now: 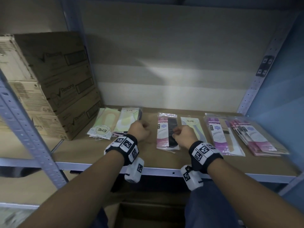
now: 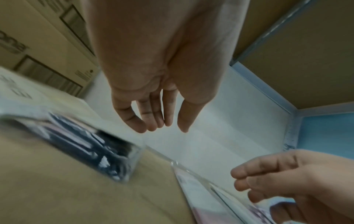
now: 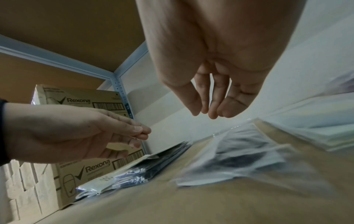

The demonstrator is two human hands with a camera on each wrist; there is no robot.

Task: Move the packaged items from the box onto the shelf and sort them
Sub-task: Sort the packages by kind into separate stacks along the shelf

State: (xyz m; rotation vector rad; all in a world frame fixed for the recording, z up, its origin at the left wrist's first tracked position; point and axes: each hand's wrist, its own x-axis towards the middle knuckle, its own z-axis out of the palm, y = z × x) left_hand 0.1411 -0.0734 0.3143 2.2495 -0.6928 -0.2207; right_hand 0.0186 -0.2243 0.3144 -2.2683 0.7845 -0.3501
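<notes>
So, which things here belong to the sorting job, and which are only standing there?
Job:
- pale packets
- pink packet with black item
- single pale packet
- purple packets
- pink stack
- open box below
- shelf

Not job:
- Rexona cartons
- marker tags on post

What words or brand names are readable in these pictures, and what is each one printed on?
"Rexona": on the stacked cardboard boxes at the shelf's left end.
"ENE": on the pale packets, upside down on one, and on the pale packet further right.
Small print on the pink and purple packets and box barcodes: too blurred to read.
</notes>
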